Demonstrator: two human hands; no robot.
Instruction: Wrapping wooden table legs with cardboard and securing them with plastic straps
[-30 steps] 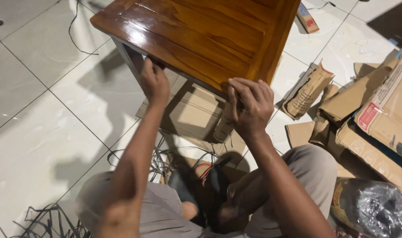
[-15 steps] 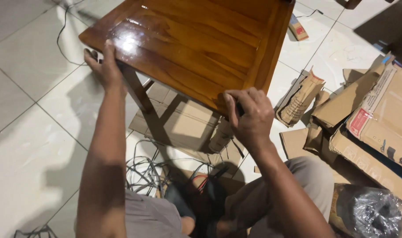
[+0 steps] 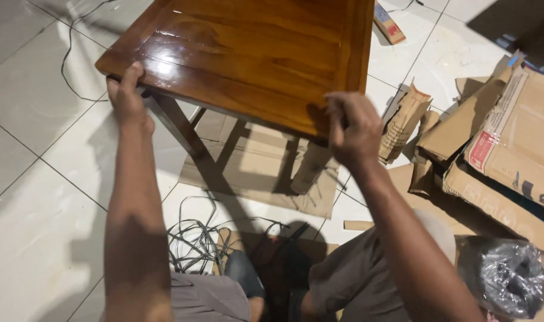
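A glossy brown wooden table point(image 3: 254, 53) stands over the white tiled floor in front of me. My left hand point(image 3: 127, 95) grips its near left corner, fingers curled over the edge. My right hand point(image 3: 352, 128) is closed on the near right corner of the tabletop. A dark wooden leg point(image 3: 179, 128) shows under the left corner. Another leg, wrapped in cardboard point(image 3: 310, 167), shows under the right side. My knees are at the bottom of the view.
A flat cardboard sheet point(image 3: 254, 173) lies under the table. Torn cardboard boxes point(image 3: 510, 137) pile up on the right. A tangle of grey plastic strapping point(image 3: 194, 238) lies near my knees. A plastic-wrapped dark bundle point(image 3: 504, 277) sits at the lower right. A cable point(image 3: 66, 53) runs across the tiles.
My left hand slid along the near edge to the table's left corner. My right hand shifted to the right corner, and the table now looks nearer and larger.
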